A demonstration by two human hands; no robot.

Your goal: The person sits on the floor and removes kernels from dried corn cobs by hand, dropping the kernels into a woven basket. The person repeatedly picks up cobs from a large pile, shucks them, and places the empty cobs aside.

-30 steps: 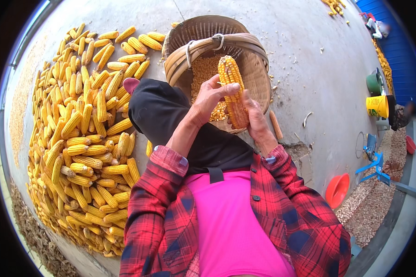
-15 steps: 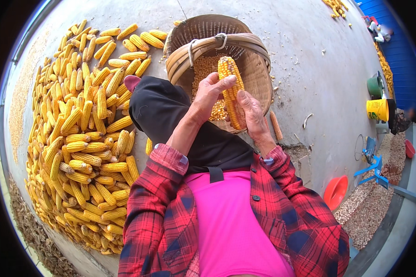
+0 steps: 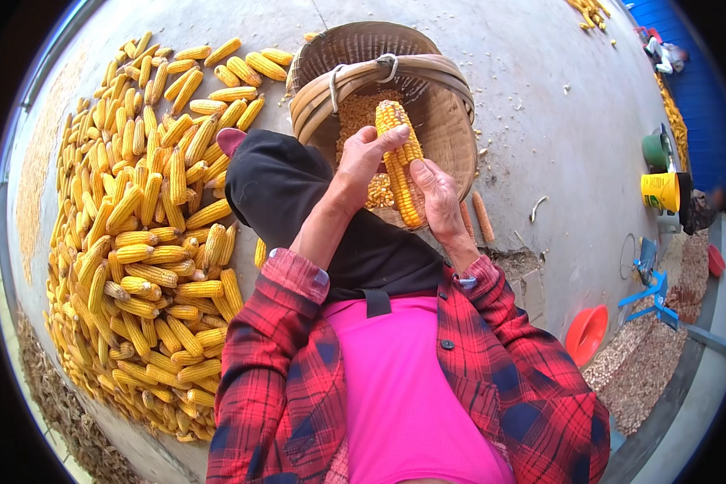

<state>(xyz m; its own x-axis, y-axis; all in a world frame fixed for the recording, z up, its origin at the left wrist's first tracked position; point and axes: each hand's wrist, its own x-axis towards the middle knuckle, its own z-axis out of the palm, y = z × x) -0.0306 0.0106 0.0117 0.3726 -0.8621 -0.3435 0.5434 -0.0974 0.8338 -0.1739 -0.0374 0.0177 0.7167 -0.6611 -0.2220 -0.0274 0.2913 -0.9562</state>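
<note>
A yellow corn cob (image 3: 401, 161) is held upright and slightly tilted between my two hands, over the near part of a woven basket (image 3: 450, 137). My left hand (image 3: 361, 167) grips its upper left side, thumb laid across the kernels. My right hand (image 3: 442, 200) closes round the lower right side, thumb pressed on the rows. A strip along the cob's right side looks bare of kernels. Loose kernels (image 3: 381, 192) lie in the basket below. The fingers behind the cob are hidden.
A big heap of corn cobs (image 3: 149, 266) covers the floor on my left. Two stripped cobs (image 3: 483, 216) lie right of the basket. Farther right are a red basin (image 3: 586, 335), a blue metal stand (image 3: 658, 300), a yellow bucket (image 3: 660, 192) and a green bucket (image 3: 655, 151).
The cob has turned a little in my hands, and its top has shifted slightly left. Both hands keep their hold, and the right thumb has moved slightly left along the cob.
</note>
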